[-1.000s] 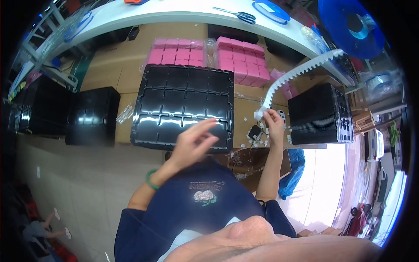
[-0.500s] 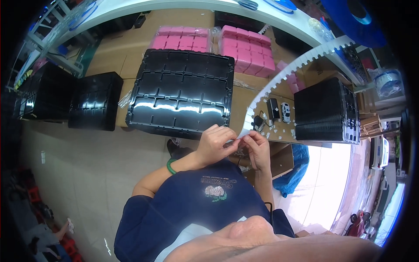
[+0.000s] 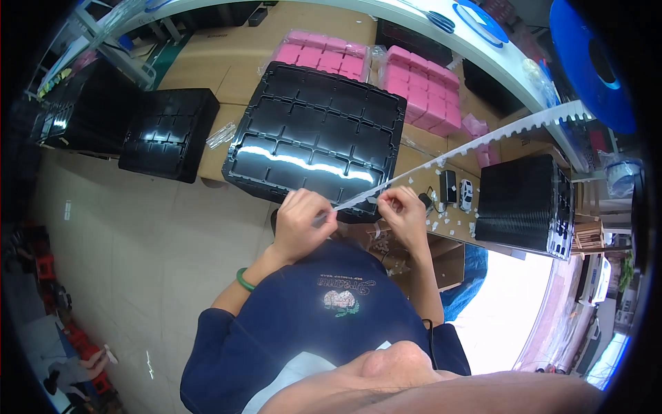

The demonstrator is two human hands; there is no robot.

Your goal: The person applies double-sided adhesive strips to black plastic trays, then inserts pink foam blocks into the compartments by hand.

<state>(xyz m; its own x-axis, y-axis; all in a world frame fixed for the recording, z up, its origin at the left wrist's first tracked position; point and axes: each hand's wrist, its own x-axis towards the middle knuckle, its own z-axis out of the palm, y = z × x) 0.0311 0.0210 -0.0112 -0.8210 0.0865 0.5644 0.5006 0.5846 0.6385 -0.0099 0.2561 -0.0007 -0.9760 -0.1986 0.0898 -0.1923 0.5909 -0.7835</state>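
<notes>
Okay, so the left hand (image 3: 301, 224) is pinched narrow on the near end of the white notched strip (image 3: 552, 116), mid-frame; it runs to the blue reel (image 3: 579, 55) at upper right, fairly straight, probably because that grip gives tension; right hand (image 3: 405, 217) has its fingertips bunched beside it, can't tell if they hold anything; both sit by the black tray stack's (image 3: 317, 131) near edge; more room seems shirt-side, since scraps (image 3: 435, 225) and the ribbed black stack (image 3: 517, 203) crowd the right of the frame.
</notes>
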